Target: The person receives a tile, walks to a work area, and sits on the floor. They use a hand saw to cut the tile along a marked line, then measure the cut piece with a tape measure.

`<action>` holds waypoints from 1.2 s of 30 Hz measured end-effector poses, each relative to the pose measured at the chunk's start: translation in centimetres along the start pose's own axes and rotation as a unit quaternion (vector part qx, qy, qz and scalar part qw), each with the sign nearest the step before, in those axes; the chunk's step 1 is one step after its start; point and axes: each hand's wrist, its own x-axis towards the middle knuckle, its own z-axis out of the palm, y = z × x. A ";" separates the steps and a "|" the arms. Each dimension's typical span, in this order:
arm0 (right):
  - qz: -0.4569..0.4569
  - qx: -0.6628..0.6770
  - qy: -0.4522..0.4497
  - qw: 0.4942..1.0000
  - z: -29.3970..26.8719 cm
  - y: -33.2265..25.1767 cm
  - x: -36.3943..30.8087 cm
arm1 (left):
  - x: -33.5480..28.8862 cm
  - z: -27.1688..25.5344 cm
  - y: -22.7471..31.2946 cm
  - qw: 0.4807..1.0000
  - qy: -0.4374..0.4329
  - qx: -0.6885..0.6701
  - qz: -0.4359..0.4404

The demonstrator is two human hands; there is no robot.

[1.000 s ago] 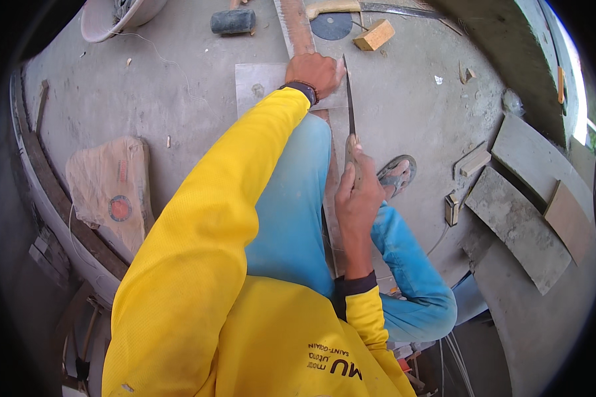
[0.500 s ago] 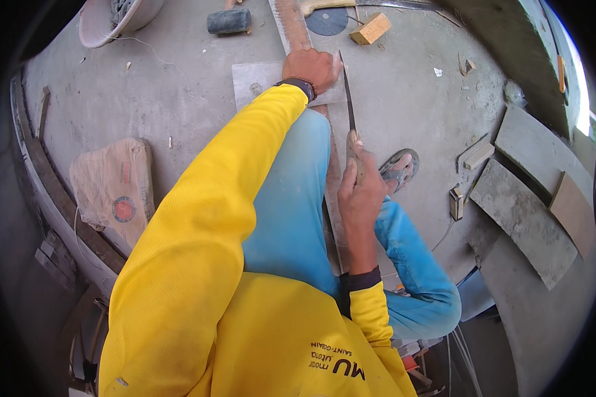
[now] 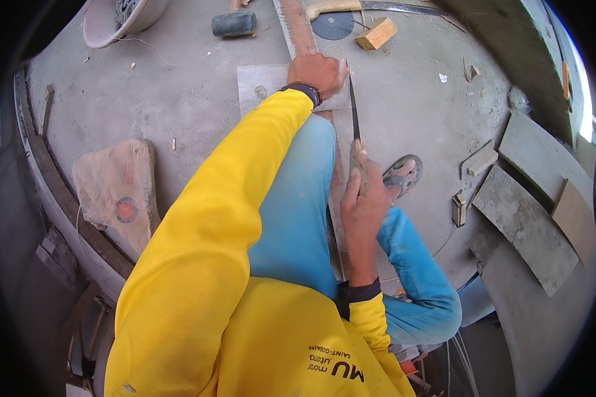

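Your right hand [image 3: 366, 202], closed round the blade's [image 3: 355, 109] handle [image 3: 356, 153]; a slip could cut your curled left hand [image 3: 316, 74] (upper centre; hold unclear).

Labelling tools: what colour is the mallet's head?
Dark grey mallet head; best in the head view.

Grey concrete floor [image 3: 410, 86], dusty; rough concrete wall [image 3: 533, 63] upper right; bright daylight [image 3: 583, 112] beyond it, right edge.
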 end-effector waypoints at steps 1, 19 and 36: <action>-0.004 0.009 0.000 1.000 1.1 0.3 1.3 | -0.4 0.4 0.3 1.000 0.002 -0.002 0.009; -0.024 0.008 -0.008 1.000 2.3 1.3 3.2 | -0.9 0.0 0.0 1.000 -0.017 -0.015 -0.013; -0.031 0.006 -0.012 0.999 0.6 1.5 -1.0 | -0.6 0.0 -0.4 1.000 -0.005 -0.019 -0.016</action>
